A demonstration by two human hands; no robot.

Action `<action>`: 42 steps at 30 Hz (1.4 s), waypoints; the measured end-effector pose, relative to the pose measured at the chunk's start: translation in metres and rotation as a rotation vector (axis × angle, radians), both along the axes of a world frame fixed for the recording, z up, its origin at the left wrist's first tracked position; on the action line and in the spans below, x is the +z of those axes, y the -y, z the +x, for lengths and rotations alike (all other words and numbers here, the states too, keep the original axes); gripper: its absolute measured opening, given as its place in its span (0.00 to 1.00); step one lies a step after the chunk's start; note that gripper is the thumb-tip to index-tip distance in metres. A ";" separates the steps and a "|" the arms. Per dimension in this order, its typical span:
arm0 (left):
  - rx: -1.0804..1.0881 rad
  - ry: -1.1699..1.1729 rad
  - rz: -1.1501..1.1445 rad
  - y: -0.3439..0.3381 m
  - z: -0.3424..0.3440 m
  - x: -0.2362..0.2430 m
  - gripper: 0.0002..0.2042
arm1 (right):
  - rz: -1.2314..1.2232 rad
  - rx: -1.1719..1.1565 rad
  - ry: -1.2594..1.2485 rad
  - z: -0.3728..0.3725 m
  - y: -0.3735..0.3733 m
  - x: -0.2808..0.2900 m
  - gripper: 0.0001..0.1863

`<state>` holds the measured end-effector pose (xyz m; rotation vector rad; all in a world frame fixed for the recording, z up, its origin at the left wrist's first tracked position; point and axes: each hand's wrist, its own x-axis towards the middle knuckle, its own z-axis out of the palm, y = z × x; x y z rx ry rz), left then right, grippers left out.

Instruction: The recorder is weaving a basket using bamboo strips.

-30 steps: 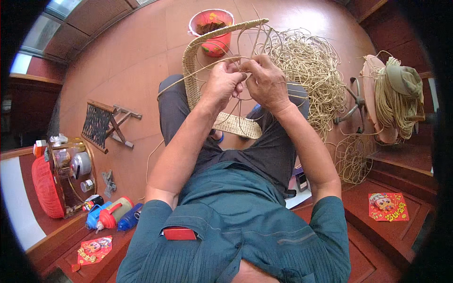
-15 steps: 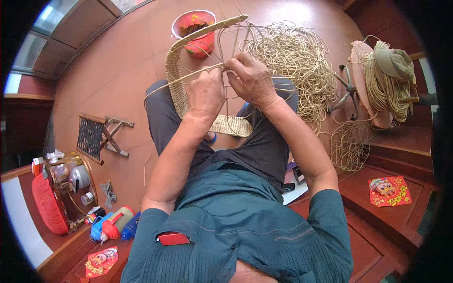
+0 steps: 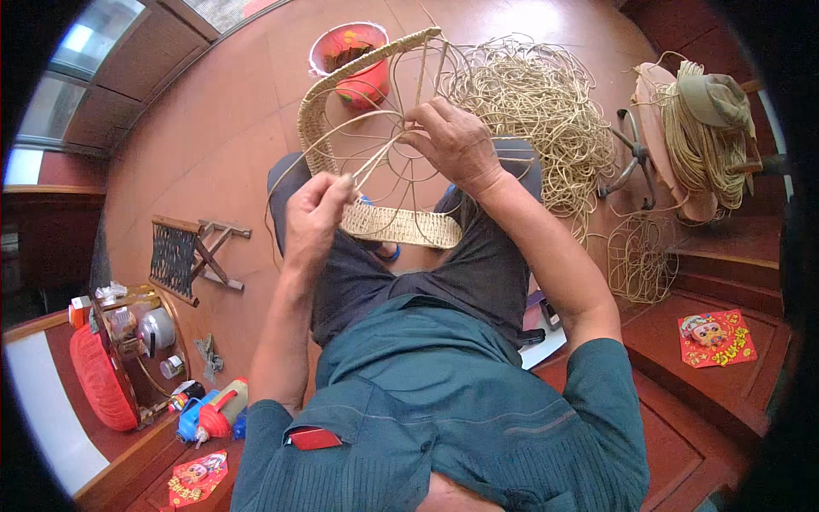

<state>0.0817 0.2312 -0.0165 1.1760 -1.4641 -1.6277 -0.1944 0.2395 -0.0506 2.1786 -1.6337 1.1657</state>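
Note:
A round wire frame (image 3: 409, 179) stands between my knees, its curved outer band (image 3: 403, 226) wound in pale straw-coloured cord. Several thin spokes meet near its middle. My right hand (image 3: 452, 145) pinches the cord at that meeting point, fingertips pressed together. Below and to the left of it, my left hand (image 3: 314, 213) is closed on strands of the same cord (image 3: 375, 160), which run taut up to the right fingers. One strand also arcs from the centre toward the left side of the frame.
A heap of loose cord (image 3: 529, 119) lies on the floor at the far right. Beyond the frame stands a red bucket (image 3: 363, 90). To the left is a folding stool (image 3: 175, 256); a cap (image 3: 715, 101) rests on coiled cord (image 3: 704, 145) at the right.
My left hand has drawn away from the centre, down and to the left, stretching the cord. My right hand stays almost where it was.

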 end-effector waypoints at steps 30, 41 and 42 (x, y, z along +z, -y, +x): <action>1.324 1.167 -0.233 -0.003 0.624 0.109 0.30 | 0.063 -0.098 -0.015 0.007 -0.002 0.015 0.14; -0.003 0.551 -0.353 0.020 0.096 0.027 0.13 | 0.090 -0.168 0.135 0.019 -0.003 0.019 0.12; -0.060 0.396 -0.193 0.013 0.061 0.019 0.16 | 0.079 -0.157 0.127 0.022 -0.002 0.021 0.12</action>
